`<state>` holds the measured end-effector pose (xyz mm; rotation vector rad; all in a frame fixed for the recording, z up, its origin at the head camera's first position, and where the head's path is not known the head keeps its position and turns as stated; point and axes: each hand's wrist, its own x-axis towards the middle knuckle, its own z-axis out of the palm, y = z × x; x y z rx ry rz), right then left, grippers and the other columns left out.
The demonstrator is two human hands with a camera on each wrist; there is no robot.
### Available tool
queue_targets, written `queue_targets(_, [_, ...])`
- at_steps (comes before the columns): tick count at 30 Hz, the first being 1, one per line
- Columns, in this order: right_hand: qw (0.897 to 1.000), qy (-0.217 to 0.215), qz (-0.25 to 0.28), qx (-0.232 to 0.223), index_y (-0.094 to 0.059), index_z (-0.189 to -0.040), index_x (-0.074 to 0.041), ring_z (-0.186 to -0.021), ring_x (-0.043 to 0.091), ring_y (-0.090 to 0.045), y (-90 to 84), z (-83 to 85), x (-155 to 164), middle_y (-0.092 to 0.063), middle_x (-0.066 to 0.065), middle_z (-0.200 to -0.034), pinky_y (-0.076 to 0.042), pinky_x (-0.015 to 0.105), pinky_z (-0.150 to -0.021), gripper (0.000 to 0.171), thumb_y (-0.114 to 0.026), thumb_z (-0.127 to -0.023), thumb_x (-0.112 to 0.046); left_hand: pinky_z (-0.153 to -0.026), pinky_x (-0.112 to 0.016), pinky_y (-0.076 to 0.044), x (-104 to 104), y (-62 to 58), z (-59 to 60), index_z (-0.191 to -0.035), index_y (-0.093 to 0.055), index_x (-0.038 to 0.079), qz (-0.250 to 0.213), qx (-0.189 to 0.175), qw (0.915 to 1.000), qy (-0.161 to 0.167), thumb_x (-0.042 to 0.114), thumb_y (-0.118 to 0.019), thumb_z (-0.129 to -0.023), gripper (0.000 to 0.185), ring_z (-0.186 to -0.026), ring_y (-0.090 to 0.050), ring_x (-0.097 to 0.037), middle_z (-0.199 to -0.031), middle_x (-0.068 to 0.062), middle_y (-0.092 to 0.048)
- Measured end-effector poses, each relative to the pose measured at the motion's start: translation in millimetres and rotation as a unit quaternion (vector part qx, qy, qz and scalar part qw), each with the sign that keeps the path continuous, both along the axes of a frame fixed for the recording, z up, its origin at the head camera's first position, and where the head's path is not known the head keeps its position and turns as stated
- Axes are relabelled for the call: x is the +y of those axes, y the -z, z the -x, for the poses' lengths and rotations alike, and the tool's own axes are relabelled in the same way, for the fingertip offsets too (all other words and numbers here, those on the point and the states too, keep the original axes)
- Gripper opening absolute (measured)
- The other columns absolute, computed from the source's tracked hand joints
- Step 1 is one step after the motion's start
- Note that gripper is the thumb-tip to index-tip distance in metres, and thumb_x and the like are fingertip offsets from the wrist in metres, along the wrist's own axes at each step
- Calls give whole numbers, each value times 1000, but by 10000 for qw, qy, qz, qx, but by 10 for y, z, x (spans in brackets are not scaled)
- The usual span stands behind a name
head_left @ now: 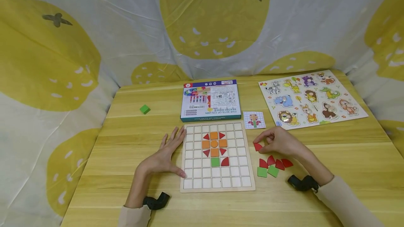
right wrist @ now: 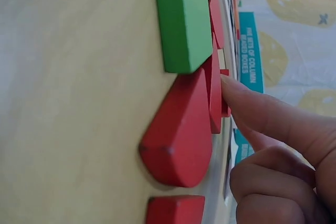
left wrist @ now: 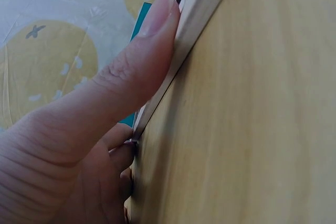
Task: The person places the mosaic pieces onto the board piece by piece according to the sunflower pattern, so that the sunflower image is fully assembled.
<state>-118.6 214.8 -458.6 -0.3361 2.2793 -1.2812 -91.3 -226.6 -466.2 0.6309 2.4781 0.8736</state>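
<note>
two hands work over a wooden desk (head_left: 132,171) backed by a cloth with big yellow fruit prints. the largest thing on it is the animal puzzle board (head_left: 312,99), lying at the far right. next in size is the grid board (head_left: 217,181) in front of the person, with white squares and a flower pattern of orange and red pieces in its upper middle, a green square and a red quarter-round below that. behind it lies a blue-edged box (head_left: 210,101), printed side up, and just right of the box a small pattern card (head_left: 254,119) showing the same flower.

the left hand (head_left: 165,157) lies flat on the desk with straight fingers, its thumb pressed along the left edge of the grid board; its grip is released and it holds nothing. the right hand (head_left: 279,141), just right of the board, has a curled grip pinching a red piece (head_left: 257,146) at the fingertips, low over the desk. near that hand's wrist a loose cluster of red and green pieces (head_left: 273,167) lies on the desk, touching one another. smallest and apart, a green cube (head_left: 145,109) sits at the far left.
</note>
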Motion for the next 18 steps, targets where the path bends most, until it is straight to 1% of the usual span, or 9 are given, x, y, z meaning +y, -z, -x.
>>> queue_targets(9, [9999,13,-50,-101,-79,-106,-3,-55,8,-32,2,-1,-16,-35,-5,-59,-27,23,-51,28,-87,-80,-8,-128,-64,13,-2,4,0,-168,-2,13,2,25,10000,14,44,-99,-61,148,-162,16,-32,-176,-5,7])
queue_targets(14, [9997,-62,-214,30,-78,-106,-4,-55,9,-31,-5,-2,-44,-34,-5,-59,-26,23,-51,26,-86,-82,-8,-128,-64,13,1,7,1,-168,-2,13,-3,16,10000,-1,45,-99,-61,148,-162,16,-32,-177,-5,7])
queue_targets(18, [9997,-138,-179,86,-77,-106,-2,-53,7,-30,9,0,-52,-34,-5,-58,-27,21,-50,24,-84,-84,-6,-128,-64,13,1,9,1,-168,-1,14,-23,4,10000,-4,45,-98,-62,147,-162,17,-32,-177,-4,7])
